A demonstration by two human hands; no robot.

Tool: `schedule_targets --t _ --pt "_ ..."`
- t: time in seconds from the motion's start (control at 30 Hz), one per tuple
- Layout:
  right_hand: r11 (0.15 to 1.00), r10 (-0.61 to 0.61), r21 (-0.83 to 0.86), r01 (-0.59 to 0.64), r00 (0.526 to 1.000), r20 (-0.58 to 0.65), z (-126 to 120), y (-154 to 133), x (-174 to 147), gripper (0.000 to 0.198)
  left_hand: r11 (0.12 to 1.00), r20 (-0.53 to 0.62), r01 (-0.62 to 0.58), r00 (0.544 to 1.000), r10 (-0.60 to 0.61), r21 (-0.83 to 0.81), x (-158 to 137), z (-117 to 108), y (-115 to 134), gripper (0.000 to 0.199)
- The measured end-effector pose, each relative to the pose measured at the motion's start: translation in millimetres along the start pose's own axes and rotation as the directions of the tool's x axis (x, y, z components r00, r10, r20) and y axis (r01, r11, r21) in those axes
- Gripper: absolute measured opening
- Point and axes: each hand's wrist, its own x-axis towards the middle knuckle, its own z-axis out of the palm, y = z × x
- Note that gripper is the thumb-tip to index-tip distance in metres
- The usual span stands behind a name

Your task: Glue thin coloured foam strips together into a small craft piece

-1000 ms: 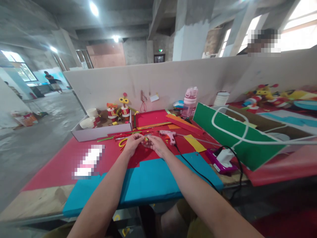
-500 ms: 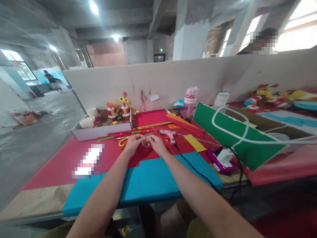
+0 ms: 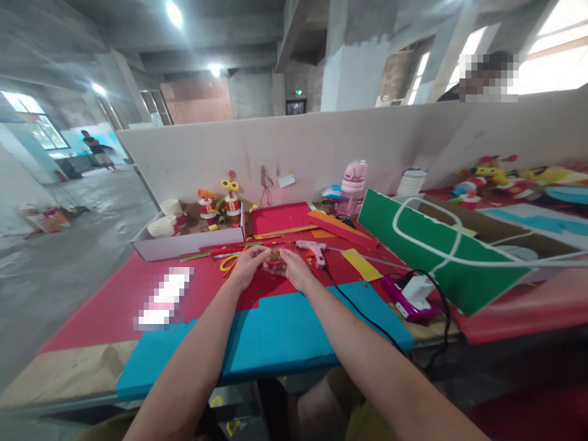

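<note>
Over the red table covering, my left hand [image 3: 249,264] and my right hand [image 3: 293,269] meet with fingers closed. Between their fingertips is a small piece with green and orange on it [image 3: 274,255], mostly hidden and too small to name. A pink glue gun [image 3: 313,251] lies just right of my right hand, its black cord running towards the front edge. By my left hand are yellow-handled scissors [image 3: 228,263], partly covered by that hand. Blue sheets [image 3: 280,334] lie under my forearms.
A white tray [image 3: 193,243] with paper cups and yellow-and-red figures stands at the back left. To the right are a green board [image 3: 427,257], a purple power strip [image 3: 408,300] and a white looped cable [image 3: 452,239]. A pink bottle [image 3: 353,190] stands near the partition.
The small piece has turned between my fingers, so more of its green part shows. My right hand has shifted slightly, while my left hand has hardly moved.
</note>
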Motion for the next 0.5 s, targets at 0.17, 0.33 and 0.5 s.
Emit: schedule_targets --t 0.17,0.33,0.5 --pt "0.999 0.013 -0.028 -0.014 1.0 -0.022 2.4 -2.7 -2.1 0.019 0.954 -0.006 -0.063 0.998 0.068 0.293 -1.3 0.1 3.0 0.038" --pt "0.999 0.013 -0.044 -0.015 0.999 -0.048 2.0 -3.4 -1.2 0.025 0.905 0.014 -0.096 0.995 0.1 0.415 1.3 -1.6 -1.0 0.026" --pt "0.991 -0.129 -0.071 0.117 0.969 -0.209 -4.8 -4.1 3.8 0.036 0.86 0.054 -0.114 0.994 0.1 0.498 2.2 -3.4 -2.1 0.023"
